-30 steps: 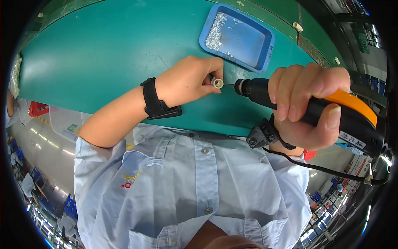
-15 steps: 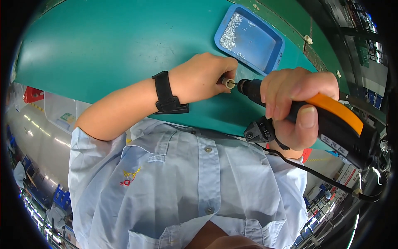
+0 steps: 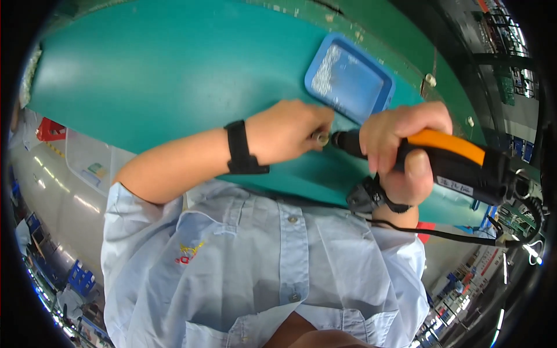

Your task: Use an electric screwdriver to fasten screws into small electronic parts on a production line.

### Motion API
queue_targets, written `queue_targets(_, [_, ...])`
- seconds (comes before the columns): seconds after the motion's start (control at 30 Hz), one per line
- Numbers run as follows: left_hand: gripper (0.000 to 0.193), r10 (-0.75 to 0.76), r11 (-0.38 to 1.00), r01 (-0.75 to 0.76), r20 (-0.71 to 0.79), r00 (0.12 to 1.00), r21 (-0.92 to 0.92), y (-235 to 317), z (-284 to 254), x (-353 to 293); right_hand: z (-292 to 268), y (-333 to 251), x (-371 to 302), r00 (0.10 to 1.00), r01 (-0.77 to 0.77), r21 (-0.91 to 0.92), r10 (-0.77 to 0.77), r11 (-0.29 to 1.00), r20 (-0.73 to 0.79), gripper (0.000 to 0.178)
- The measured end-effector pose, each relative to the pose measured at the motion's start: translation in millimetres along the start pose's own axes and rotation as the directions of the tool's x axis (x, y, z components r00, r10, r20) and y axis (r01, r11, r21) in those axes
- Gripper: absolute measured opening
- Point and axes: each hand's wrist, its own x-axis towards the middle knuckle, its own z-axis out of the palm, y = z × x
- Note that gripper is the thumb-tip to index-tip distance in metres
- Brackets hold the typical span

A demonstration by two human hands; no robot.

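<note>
Pinched in the fingers of my left hand [image 3: 290,129] is a small pale round piece with an open end [image 3: 320,138], mostly hidden by the fingers. My right hand [image 3: 403,148] is wrapped round a black and orange electric screwdriver [image 3: 458,160]. Its nose points left at the open end of the small piece, very close to it; whether the bit touches inside is hidden. Just beyond both hands lies a blue tray [image 3: 380,78], with many small silvery screws [image 3: 326,71] heaped along its left side.
The green work table [image 3: 174,75] spreads under my hands. A black cable [image 3: 452,238] hangs from the screwdriver's rear at the right. Below the table's left edge stand a clear bin [image 3: 87,156] and a red object [image 3: 51,130]. A small white piece [image 3: 430,80] lies on the far ledge.
The screwdriver has levelled, its rear end rising, and its nose sits closer to the small piece. The whole view has shifted, with the tray and my hands appearing slightly lower.
</note>
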Motion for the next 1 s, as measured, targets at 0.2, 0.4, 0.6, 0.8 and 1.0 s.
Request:
queue_targets(0.2, [0.019, 0.086, 0.969, -0.039, -0.184, 0.979, 0.245, 14, -74, 21, -48, -52, 0, 0.935, 0.353, 0.248, -0.342, 0.902, -0.091, 0.032])
queue_targets(0.4, [0.028, 0.058, 0.847, 0.203, -0.464, 0.884, 0.492, -47, -184, 109, -62, -57, 14, 0.890, 0.376, 0.019, -0.356, 0.926, -0.286, 0.030])
queue_targets(0.6, [0.034, 0.242, 0.828, 0.030, -0.405, 0.882, 0.559, -38, -174, 158, -74, -66, 28, 0.841, 0.348, -0.091, -0.353, 0.933, -0.410, 0.030])
queue_targets(0.8, [0.030, -0.056, 0.980, 0.090, -0.188, 0.980, 0.175, -39, -151, 191, -76, -64, 38, 0.848, 0.319, -0.161, -0.357, 0.934, -0.392, 0.026])
queue_targets(1.0, [0.023, -0.025, 0.999, 0.032, -0.260, 0.965, 0.023, -31, -140, 179, -74, -48, 41, 0.879, 0.245, -0.099, -0.264, 0.965, -0.398, 0.022])
